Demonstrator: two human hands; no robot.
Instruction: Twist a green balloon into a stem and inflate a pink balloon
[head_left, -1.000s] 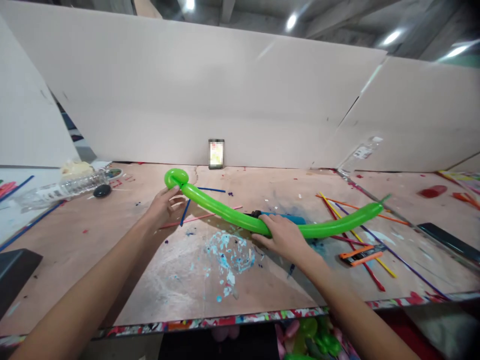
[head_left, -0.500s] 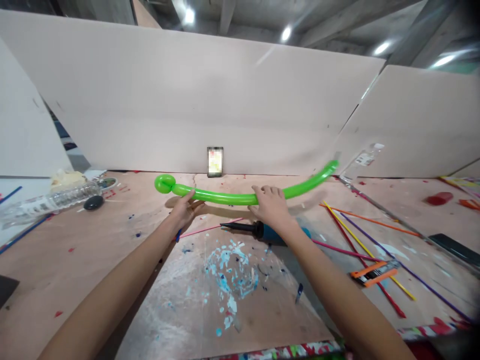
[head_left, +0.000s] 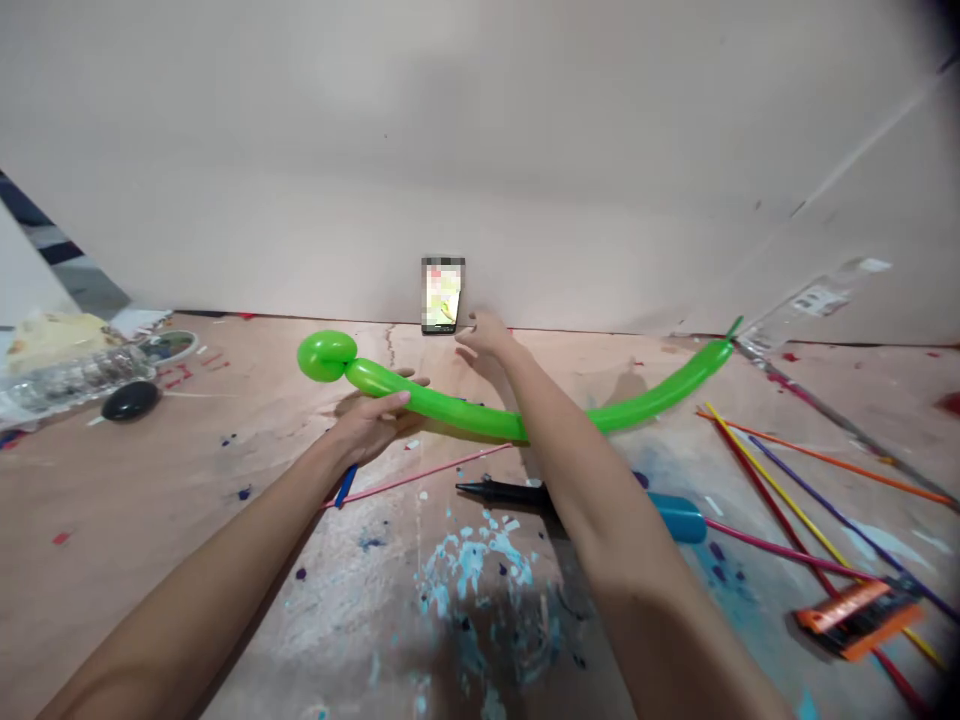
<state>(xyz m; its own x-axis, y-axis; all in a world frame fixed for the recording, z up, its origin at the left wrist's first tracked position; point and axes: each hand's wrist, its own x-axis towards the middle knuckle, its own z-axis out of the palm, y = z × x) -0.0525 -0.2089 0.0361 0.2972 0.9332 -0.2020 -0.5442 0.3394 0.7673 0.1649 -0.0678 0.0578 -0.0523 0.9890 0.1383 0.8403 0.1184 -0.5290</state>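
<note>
Loosely, the left hand (head_left: 375,422) is cradling the long green inflated balloon (head_left: 472,418), thumb over it and fingers half-curled on the far side, seemingly steadying it near its round looped end; the balloon is lying low across the paint-spotted wooden table (head_left: 262,560); the right hand (head_left: 487,335) is reaching, partly open and apparently empty, beside the upright black-framed phone (head_left: 442,297), though contact is unclear; the phone is leaning on the white panel (head_left: 600,200), probably so its screen faces the person; the right forearm (head_left: 577,460) is crossing above the balloon, hiding its middle and part of the blue-and-black hand pump (head_left: 677,517); thin coloured strips (head_left: 795,487) are lying rightward.
</note>
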